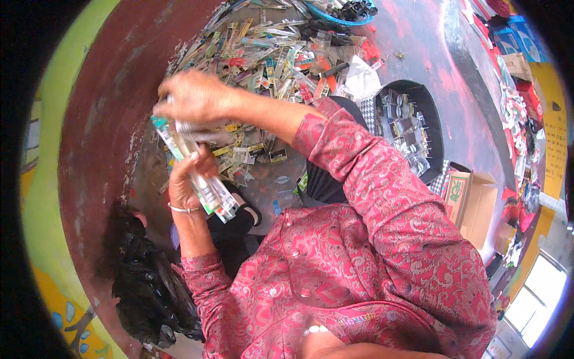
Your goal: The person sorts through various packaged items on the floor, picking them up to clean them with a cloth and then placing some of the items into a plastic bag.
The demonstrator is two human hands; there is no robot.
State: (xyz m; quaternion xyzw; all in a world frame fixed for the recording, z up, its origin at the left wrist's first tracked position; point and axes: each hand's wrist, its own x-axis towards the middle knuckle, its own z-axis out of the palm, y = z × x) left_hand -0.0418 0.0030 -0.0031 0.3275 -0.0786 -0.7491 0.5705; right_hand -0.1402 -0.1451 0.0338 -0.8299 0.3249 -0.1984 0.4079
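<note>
My left hand (190, 179) grips a long, narrow clear plastic packet (211, 197) with green and white printing, its thumb lying across it. The packet slants from upper left to lower right. At its upper end, my right hand (194, 99) is curled closed, with the fingers smeared by motion. A whitish blur shows just below those fingers; what they hold cannot be made out. Beyond both hands, a wide heap of similar narrow plastic packets (263, 63) spreads over the floor.
To the right sits a black container (439, 134) holding clear packs with thin pointed pieces. An open cardboard box (475, 206) stands nearer me. Black plastic sheeting (149, 287) lies at lower left. A blue basin (353, 21) with black material is at the far side, and a dark red wall (98, 119) rises left.
</note>
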